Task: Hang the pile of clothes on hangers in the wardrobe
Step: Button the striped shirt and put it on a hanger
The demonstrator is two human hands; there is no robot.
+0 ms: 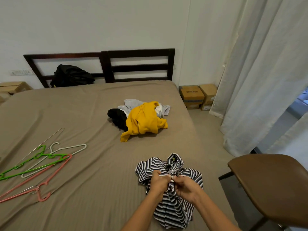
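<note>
Striped shirt (170,212) lies bunched at the near edge of the bed (83,114), toward its right corner. It is apart from the pile of clothes (143,120), which sits mid-bed nearer the right edge. The left hand (159,180) and right hand (185,185) meet at the shirt's neck, and each pinches gathered cloth with curled fingers. Something thin and white shows between them, and I cannot tell what it is.

The shirt looks light and limp, so it will likely sag and twist when lifted. The collar or shoulder seams seem the best place to take hold, so the neck opens for a hanger. The pile, a yellow top over black and pale pieces, should handle much the same, though the pieces are tangled.

The hangers (50,155) lie crossed near the left edge, well apart from the shirt.

Cardboard boxes (193,95) stand on the floor beyond the bed's far right corner. They are closed, so their contents are hidden. A black bag (71,75) rests against the headboard. No wardrobe is in sight.
</note>
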